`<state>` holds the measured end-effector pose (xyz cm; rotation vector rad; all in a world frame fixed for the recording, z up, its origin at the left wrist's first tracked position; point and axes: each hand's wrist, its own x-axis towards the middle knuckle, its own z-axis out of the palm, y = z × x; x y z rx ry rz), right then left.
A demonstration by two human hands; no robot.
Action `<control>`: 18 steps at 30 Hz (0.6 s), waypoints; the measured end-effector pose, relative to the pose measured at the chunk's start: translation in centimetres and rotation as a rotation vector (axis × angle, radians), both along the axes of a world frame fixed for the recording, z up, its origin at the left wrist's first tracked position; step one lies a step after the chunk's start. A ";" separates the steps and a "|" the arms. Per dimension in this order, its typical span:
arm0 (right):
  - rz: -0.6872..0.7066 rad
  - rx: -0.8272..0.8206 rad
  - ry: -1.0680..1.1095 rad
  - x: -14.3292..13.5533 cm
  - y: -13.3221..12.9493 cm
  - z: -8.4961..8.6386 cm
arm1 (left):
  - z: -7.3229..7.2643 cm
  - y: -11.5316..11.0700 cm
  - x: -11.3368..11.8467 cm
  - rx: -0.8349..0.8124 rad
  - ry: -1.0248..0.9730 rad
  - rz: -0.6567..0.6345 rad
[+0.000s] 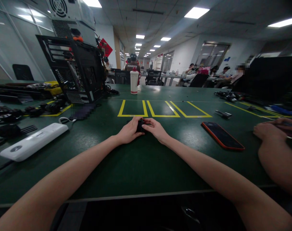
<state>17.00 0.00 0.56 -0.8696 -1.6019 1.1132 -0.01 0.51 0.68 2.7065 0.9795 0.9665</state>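
Both of my hands meet at the middle of the green table (141,166), around a small black part (140,126) whose kind I cannot make out. My left hand (129,131) grips it from the left, thumb low and fingers behind it. From the other side, the thumb and fingers of my right hand (156,129) pinch its right edge. Much of the part is hidden by my fingers. Just beyond my hands, yellow tape outlines (132,115) mark the tabletop.
To the left lie a white power strip (37,141) and an open black computer case (85,70). A white cup (134,82) stands far back. On the right are an orange-edged phone (221,135), a small black piece (223,114) and another person's arm (275,150).
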 end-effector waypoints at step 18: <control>0.004 0.097 0.017 -0.4 0.0 -0.4 | -0.3 0.1 0.0 0.041 0.011 -0.006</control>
